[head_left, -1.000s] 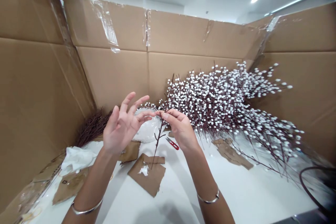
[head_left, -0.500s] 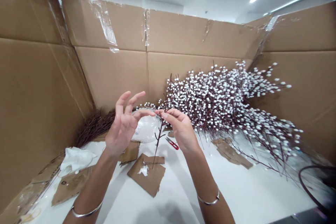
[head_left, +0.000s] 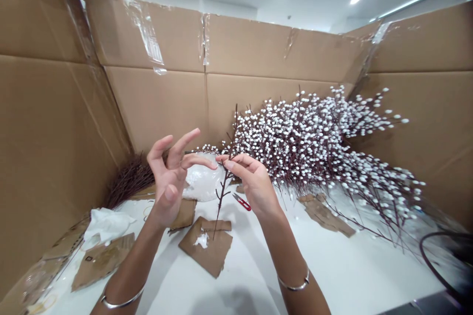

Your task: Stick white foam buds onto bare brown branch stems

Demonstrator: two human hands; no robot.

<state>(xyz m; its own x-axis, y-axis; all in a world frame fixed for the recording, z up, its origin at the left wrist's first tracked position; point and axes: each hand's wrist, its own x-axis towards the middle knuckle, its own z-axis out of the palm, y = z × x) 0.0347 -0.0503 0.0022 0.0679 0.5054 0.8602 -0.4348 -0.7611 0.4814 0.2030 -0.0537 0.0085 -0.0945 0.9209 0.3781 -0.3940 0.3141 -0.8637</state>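
My right hand [head_left: 253, 177] pinches a thin dark brown twig [head_left: 220, 197] between thumb and fingers. The twig has short bare side shoots and stands nearly upright, its lower end over a cardboard piece [head_left: 218, 251] with a white smear [head_left: 201, 240]. Just left of the twig is my left hand [head_left: 170, 177], fingers spread, palm partly turned up, holding nothing; its index fingertip is close to the twig and my right fingers. Red-handled snips [head_left: 242, 202] lie on the table behind the cardboard, by my right wrist.
A large heap of white-budded branches [head_left: 303, 142] fills the back right. Bare dark twigs [head_left: 131, 177] lie at the back left, near white crumpled plastic [head_left: 105, 224]. A clear plastic bag [head_left: 202, 182] sits behind my hands. Cardboard walls [head_left: 155, 108] surround the white table [head_left: 351, 270]; a dark cable curves at right.
My left hand has shifted slightly left and opened wider, its thumb now lower. The twig in my right hand has tilted a little more upright, its top moving left.
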